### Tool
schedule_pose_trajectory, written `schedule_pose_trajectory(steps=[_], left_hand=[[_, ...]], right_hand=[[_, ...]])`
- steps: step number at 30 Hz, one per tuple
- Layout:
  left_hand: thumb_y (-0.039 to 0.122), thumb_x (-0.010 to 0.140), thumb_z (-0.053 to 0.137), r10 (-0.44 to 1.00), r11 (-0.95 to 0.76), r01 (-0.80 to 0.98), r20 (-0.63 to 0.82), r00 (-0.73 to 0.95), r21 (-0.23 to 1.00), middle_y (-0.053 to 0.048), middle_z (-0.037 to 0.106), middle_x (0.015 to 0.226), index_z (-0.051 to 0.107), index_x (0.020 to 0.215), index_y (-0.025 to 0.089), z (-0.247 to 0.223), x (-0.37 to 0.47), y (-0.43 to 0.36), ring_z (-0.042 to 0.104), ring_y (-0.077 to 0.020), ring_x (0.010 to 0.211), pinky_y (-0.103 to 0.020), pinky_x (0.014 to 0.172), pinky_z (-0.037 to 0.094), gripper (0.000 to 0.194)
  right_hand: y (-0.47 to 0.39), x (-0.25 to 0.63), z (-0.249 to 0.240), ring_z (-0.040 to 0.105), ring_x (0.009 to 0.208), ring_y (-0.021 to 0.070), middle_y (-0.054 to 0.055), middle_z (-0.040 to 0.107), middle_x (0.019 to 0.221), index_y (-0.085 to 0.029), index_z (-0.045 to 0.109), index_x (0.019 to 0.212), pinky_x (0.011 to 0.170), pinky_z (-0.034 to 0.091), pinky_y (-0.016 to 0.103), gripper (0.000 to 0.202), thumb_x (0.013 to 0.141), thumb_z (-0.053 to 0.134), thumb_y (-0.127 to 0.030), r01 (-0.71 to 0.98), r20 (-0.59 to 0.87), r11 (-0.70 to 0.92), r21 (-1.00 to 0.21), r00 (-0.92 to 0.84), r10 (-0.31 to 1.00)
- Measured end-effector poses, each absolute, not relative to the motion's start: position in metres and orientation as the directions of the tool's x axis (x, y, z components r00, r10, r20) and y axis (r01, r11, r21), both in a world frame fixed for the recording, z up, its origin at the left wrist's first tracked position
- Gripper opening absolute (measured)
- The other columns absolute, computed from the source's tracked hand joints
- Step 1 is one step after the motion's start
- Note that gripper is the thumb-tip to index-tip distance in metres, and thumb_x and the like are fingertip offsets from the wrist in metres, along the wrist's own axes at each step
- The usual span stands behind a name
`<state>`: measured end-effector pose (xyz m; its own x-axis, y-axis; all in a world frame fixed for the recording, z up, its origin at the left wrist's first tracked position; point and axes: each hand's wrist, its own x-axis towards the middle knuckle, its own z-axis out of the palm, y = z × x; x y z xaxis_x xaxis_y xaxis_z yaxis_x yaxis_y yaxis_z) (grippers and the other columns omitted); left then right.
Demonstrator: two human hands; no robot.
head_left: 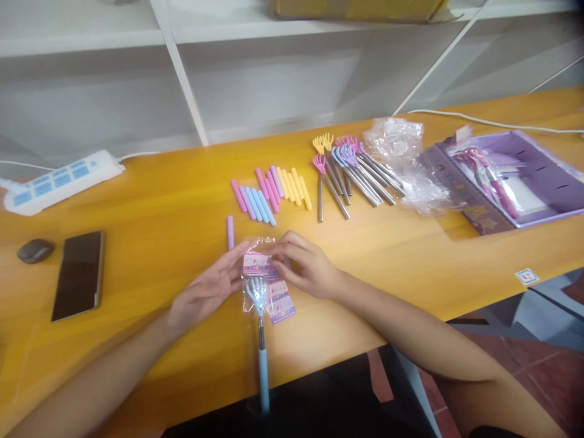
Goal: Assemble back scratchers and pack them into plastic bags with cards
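Note:
A blue back scratcher (263, 365) with a hand-shaped head lies in a clear plastic bag (261, 243), its handle reaching past the table's front edge. Inside the top of the bag shows a pink and purple card (257, 264). My left hand (207, 291) is open at the bag's left side, fingers stretched toward it. On the right, my right hand (306, 265) has bent fingers at the card's edge; whether they pinch the bag is unclear. Another printed card (281, 302) lies partly beside the bag. Just behind my left fingertips is a purple tube (230, 232).
Coloured tubes (260, 204) and metal-rod scratchers (365, 176) lie farther back. Plastic bags (401, 152) adjoin a purple box (524, 176) at right. A phone (78, 275), a mouse (36, 250) and a power strip (64, 181) are at left.

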<state>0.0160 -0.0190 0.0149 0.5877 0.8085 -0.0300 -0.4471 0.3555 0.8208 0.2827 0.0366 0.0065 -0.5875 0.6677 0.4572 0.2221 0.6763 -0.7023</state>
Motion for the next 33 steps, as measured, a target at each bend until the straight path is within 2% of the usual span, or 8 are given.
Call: schedule_pose_trajectory(steps=[4, 8, 12, 15, 19, 24, 28, 33], left_hand=[[0.04, 0.091, 0.061, 0.804, 0.348, -0.436, -0.025, 0.594, 0.83, -0.005, 0.024, 0.179, 0.042, 0.165, 0.028, 0.015, 0.016, -0.019, 0.021, -0.0401, 0.162, -0.06, 0.128, 0.022, 0.077], [0.042, 0.092, 0.06, 0.79, 0.351, -0.429, -0.017, 0.613, 0.833, -0.006, 0.027, 0.178, 0.042, 0.165, 0.028, 0.015, 0.016, -0.017, 0.022, -0.0392, 0.162, -0.059, 0.129, 0.021, 0.076], [0.045, 0.093, 0.06, 0.788, 0.343, -0.437, -0.002, 0.615, 0.832, -0.006, 0.028, 0.178, 0.043, 0.164, 0.028, 0.015, 0.016, -0.017, 0.027, -0.0386, 0.16, -0.057, 0.129, 0.022, 0.075], [0.044, 0.096, 0.059, 0.794, 0.318, -0.46, 0.033, 0.607, 0.829, -0.004, 0.031, 0.177, 0.044, 0.163, 0.036, 0.014, 0.017, -0.018, 0.033, -0.0372, 0.158, -0.058, 0.128, 0.024, 0.069], [0.042, 0.097, 0.061, 0.806, 0.327, -0.496, 0.037, 0.591, 0.804, -0.004, 0.04, 0.172, 0.042, 0.162, 0.042, 0.011, 0.018, -0.02, 0.04, -0.0358, 0.155, -0.061, 0.126, 0.025, 0.068], [0.042, 0.095, 0.062, 0.799, 0.396, -0.51, -0.013, 0.601, 0.764, -0.009, 0.055, 0.16, 0.036, 0.166, 0.035, 0.008, 0.018, -0.022, 0.048, -0.0348, 0.149, -0.057, 0.125, 0.028, 0.076], [0.04, 0.097, 0.059, 0.783, 0.421, -0.512, -0.016, 0.622, 0.749, -0.01, 0.06, 0.155, 0.032, 0.168, 0.033, 0.007, 0.015, -0.022, 0.05, -0.0324, 0.148, -0.053, 0.124, 0.029, 0.076], [0.041, 0.097, 0.058, 0.784, 0.427, -0.507, -0.027, 0.62, 0.748, -0.012, 0.062, 0.153, 0.033, 0.168, 0.029, 0.007, 0.014, -0.022, 0.052, -0.033, 0.147, -0.052, 0.122, 0.032, 0.076]], right_hand=[[0.036, 0.283, 0.007, 0.061, 0.086, 0.0146, 0.006, 0.059, 0.103, -0.021, 0.066, 0.126, 0.077, 0.058, 0.031, 0.025, 0.102, 0.061, -0.019, 0.214, 0.452, 0.663, -0.718, -0.581, 0.677], [0.035, 0.283, 0.009, 0.062, 0.084, 0.0129, 0.012, 0.055, 0.129, -0.02, 0.069, 0.12, 0.082, 0.062, 0.036, 0.021, 0.103, 0.059, -0.018, 0.218, 0.465, 0.64, -0.737, -0.523, 0.714], [0.036, 0.282, 0.013, 0.065, 0.113, 0.0195, 0.013, 0.058, 0.136, -0.021, 0.068, 0.127, 0.099, 0.062, 0.041, 0.027, 0.104, 0.055, -0.016, 0.165, 0.441, 0.621, -0.766, -0.567, 0.695], [0.037, 0.28, 0.016, 0.062, 0.126, 0.0204, 0.012, 0.063, 0.13, -0.019, 0.067, 0.131, 0.107, 0.059, 0.042, 0.031, 0.104, 0.054, -0.013, 0.109, 0.469, 0.638, -0.763, -0.586, 0.661], [0.038, 0.278, 0.018, 0.064, 0.126, 0.019, 0.013, 0.067, 0.129, -0.017, 0.065, 0.135, 0.107, 0.059, 0.041, 0.037, 0.103, 0.051, -0.008, 0.077, 0.544, 0.696, -0.714, -0.566, 0.62], [0.034, 0.281, 0.016, 0.066, 0.128, 0.0169, 0.012, 0.067, 0.136, -0.018, 0.062, 0.141, 0.106, 0.061, 0.035, 0.045, 0.099, 0.054, -0.004, 0.084, 0.571, 0.77, -0.633, -0.621, 0.537], [0.031, 0.284, 0.012, 0.067, 0.129, 0.0155, 0.01, 0.067, 0.141, -0.019, 0.06, 0.145, 0.104, 0.062, 0.032, 0.049, 0.098, 0.056, -0.006, 0.096, 0.559, 0.827, -0.554, -0.692, 0.456], [0.03, 0.284, 0.013, 0.069, 0.126, 0.0143, 0.008, 0.069, 0.139, -0.019, 0.062, 0.143, 0.101, 0.062, 0.029, 0.046, 0.098, 0.058, -0.008, 0.107, 0.569, 0.846, -0.522, -0.695, 0.439]])
